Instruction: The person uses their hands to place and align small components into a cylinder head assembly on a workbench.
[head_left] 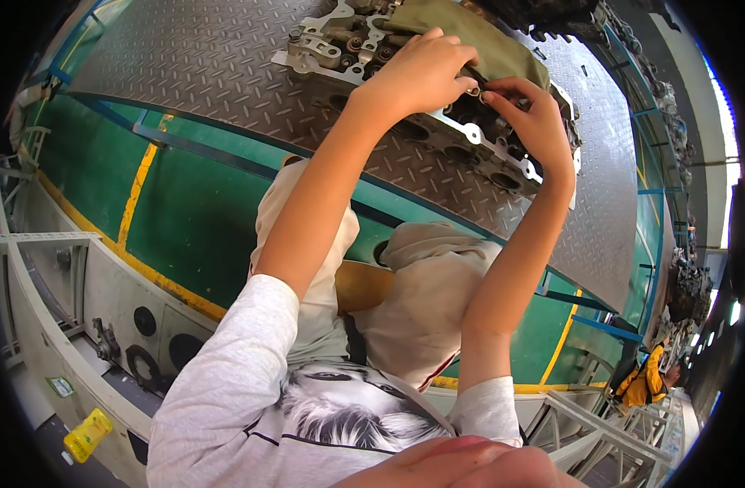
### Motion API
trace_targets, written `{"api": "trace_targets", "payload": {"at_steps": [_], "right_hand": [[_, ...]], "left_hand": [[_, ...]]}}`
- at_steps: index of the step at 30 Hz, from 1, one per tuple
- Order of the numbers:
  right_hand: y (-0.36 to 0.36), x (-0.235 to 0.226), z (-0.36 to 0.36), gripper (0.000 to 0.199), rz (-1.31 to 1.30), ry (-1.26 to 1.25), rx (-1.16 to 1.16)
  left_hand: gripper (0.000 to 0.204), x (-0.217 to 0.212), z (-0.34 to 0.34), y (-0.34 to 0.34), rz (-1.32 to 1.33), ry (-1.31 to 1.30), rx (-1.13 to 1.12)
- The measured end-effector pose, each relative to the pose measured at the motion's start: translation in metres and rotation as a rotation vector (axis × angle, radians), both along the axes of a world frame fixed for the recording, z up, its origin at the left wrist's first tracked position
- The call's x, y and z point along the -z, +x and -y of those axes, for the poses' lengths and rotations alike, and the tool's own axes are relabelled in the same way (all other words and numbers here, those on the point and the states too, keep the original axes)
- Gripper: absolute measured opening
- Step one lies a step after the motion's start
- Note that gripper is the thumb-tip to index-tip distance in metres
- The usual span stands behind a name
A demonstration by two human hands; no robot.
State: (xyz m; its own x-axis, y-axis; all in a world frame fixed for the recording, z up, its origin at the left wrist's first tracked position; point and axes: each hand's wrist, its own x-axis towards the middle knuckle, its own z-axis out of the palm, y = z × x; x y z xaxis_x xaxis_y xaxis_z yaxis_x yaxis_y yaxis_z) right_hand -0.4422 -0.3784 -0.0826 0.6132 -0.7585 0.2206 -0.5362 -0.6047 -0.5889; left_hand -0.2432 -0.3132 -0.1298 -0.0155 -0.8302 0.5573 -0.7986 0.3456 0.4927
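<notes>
A metal engine cylinder head, with round bores and bolt holes, lies on a steel tread-plate table. Over its far side is spread an olive-green cloth. My left hand rests over the middle of the cylinder head, at the cloth's edge, its bent fingers apart and its thumb pointing toward my right hand. Just right of it, my right hand has thumb and forefinger pinched together above the part. Whatever sits in that pinch is small, dark and too indistinct to name.
The tread-plate table has a blue frame and stands on a green floor with yellow lines. Dark engine parts lie beyond the cloth. A yellow bottle is at lower left. A person in a yellow jacket is at far right.
</notes>
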Motion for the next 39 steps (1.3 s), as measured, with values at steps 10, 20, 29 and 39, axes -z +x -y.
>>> {"api": "trace_targets", "payload": {"at_steps": [10,20,29,39], "right_hand": [[-0.007,0.001,0.002,0.022,0.021,-0.035,-0.054],[0.004,0.017,-0.001,0.026,-0.203,-0.286,-0.143],[0.013,0.023,-0.009,0.030,-0.356,-0.367,-0.042],[0.010,0.017,0.005,0.031,-0.430,-0.332,-0.138]], "left_hand": [[0.027,-0.012,-0.007,-0.007,0.027,0.078,0.071],[0.028,-0.007,-0.006,-0.015,0.185,0.176,-0.052],[0.031,-0.017,-0.001,-0.017,0.299,0.306,-0.104],[0.032,-0.016,0.004,-0.010,0.439,0.205,0.001]]}}
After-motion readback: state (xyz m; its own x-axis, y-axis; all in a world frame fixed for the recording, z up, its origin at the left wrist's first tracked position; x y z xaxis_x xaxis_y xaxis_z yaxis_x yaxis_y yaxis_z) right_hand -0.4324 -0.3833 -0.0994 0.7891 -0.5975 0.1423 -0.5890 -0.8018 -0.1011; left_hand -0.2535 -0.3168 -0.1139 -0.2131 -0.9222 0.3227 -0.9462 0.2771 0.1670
